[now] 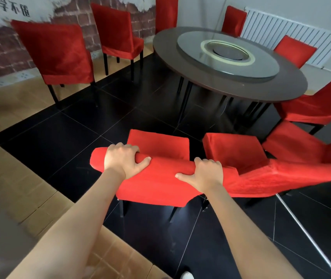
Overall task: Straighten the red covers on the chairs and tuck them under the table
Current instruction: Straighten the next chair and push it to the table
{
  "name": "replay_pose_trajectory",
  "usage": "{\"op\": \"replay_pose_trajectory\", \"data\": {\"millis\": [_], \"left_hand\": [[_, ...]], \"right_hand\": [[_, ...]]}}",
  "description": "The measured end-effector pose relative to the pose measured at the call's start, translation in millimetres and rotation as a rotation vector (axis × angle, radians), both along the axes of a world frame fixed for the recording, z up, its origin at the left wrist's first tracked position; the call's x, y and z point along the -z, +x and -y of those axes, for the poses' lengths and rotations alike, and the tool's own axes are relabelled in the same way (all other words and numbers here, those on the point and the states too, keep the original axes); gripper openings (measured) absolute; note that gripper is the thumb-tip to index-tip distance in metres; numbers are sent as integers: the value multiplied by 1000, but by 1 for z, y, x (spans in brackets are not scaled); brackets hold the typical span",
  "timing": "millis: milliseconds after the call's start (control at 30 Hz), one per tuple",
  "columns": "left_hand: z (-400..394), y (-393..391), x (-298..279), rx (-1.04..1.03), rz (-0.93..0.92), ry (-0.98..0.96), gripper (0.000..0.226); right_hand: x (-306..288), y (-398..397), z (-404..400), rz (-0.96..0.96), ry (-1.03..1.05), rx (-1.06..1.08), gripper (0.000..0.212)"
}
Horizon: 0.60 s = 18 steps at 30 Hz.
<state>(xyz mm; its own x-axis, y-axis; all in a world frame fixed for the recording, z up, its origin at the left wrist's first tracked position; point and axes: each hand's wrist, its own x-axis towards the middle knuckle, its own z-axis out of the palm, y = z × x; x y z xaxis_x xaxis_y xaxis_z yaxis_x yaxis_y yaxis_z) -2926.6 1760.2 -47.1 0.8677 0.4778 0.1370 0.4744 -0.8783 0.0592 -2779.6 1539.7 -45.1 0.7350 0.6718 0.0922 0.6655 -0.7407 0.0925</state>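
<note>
Wall writing (5,7) is too blurred to read; left hand (123,160) and right hand (204,174) are gripping the red-covered chair (156,184) backrest top, arms outstretched.

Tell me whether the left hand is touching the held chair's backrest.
Touching. The head view shows the left hand gripping the top of the chair's backrest, fingers curled over its far edge and thumb on the near side.
</note>
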Motion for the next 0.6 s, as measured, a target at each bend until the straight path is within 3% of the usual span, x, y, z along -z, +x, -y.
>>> {"op": "replay_pose_trajectory", "data": {"millis": [133,600], "left_hand": [[-15,7,0,13,-5,11,67],[-62,61,3,38,17,9,73]], "right_hand": [[0,3,-11,-10,35,-7,81],[4,52,-52,25,39,-14,80]]}}
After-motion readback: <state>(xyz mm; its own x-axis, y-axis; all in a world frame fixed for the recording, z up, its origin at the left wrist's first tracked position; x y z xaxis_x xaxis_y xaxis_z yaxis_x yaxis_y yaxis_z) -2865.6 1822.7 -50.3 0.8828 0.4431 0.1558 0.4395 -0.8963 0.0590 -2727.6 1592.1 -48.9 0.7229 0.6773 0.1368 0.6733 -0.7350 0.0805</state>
